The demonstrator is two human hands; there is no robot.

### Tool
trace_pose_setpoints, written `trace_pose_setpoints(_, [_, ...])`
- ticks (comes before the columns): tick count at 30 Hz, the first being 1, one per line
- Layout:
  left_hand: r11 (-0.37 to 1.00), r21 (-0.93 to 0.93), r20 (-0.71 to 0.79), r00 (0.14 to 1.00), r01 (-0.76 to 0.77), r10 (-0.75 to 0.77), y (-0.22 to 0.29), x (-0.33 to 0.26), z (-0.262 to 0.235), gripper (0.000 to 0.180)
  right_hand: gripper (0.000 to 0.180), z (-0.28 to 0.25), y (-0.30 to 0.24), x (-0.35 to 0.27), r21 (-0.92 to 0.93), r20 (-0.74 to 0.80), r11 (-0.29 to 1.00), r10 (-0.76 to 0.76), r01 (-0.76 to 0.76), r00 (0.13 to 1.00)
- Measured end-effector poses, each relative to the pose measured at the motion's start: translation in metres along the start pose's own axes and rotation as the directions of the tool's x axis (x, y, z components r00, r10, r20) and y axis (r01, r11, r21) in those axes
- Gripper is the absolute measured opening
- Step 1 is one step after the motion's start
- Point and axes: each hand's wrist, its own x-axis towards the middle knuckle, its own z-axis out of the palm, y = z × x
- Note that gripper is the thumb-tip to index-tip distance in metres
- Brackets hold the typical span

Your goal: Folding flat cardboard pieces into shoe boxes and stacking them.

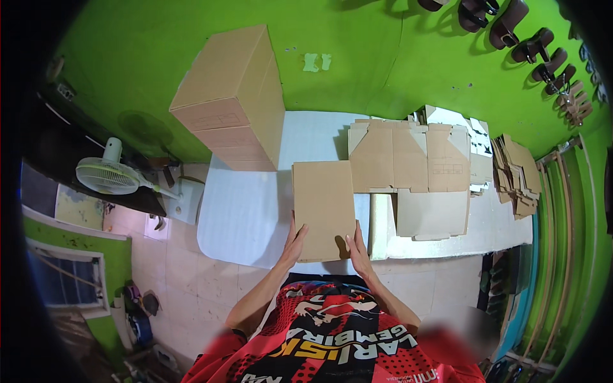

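A closed brown cardboard box [324, 207] is between my two hands at the near edge of the white table [242, 217]. My left hand [294, 246] presses against its left side, with the thumb near the top edge. On the opposite side, my right hand [357, 250] grips the lower right edge, its thumb over the top face. The box's underside is hidden. Right of it lie flattened cardboard box blanks [408, 156], with folded flaps and cut edges. A tall stack of brown boxes [255, 96] stands at the back left of the table.
More cardboard blanks [516, 172] lean in a pile at the far right. Sandals [533, 46] hang on the green wall [357, 70]. To the left stands a white fan [108, 173]. Wooden poles [562, 242] line the right wall, and pale floor tiles [211, 290] show below the table.
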Motion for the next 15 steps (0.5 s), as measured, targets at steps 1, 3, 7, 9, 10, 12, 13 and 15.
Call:
trace_pose_setpoints(1, [1.000, -0.006, 0.024, 1.000, -0.021, 0.021, -0.002, 0.002, 0.000, 0.083, 0.087, -0.001, 0.002, -0.001, 0.004, 0.018, 1.000, -0.007, 0.007, 1.000])
trace_pose_setpoints(3, [0.998, -0.008, 0.040, 0.997, -0.060, 0.061, -0.008, 0.011, -0.012, 0.082, 0.078, -0.012, 0.004, 0.004, -0.178, -0.020, 0.984, 0.026, -0.029, 0.999])
trace_pose_setpoints(7, [0.995, 0.102, 0.034, 0.999, 0.006, -0.009, -0.006, 0.027, -0.060, 0.086, 0.060, -0.046, -0.025, 0.046, -0.465, -0.157, 0.878, -0.207, 0.113, 0.966])
trace_pose_setpoints(9, [0.988, 0.137, -0.058, 0.996, 0.077, -0.070, 0.023, 0.051, -0.050, 0.100, 0.065, -0.060, -0.034, 0.084, -0.377, -0.198, 0.912, -0.251, 0.163, 0.947])
trace_pose_setpoints(10, [0.987, 0.143, -0.063, 0.996, 0.068, -0.059, 0.032, 0.062, -0.051, 0.100, 0.067, -0.055, -0.038, 0.104, -0.304, -0.196, 0.934, -0.255, 0.189, 0.947])
trace_pose_setpoints(12, [0.987, 0.072, -0.079, 0.987, 0.145, -0.139, 0.048, 0.091, -0.051, 0.101, 0.072, -0.044, -0.041, 0.142, -0.263, -0.165, 0.953, -0.199, 0.152, 0.966])
trace_pose_setpoints(13, [0.987, 0.075, -0.083, 0.988, 0.140, -0.133, 0.054, 0.102, -0.047, 0.101, 0.071, -0.037, -0.035, 0.160, -0.255, -0.152, 0.953, -0.208, 0.165, 0.966])
trace_pose_setpoints(15, [0.991, 0.035, -0.086, 0.988, 0.130, -0.127, 0.067, 0.122, -0.037, 0.107, 0.073, -0.014, -0.030, 0.186, -0.153, -0.143, 0.975, -0.184, 0.162, 0.972])
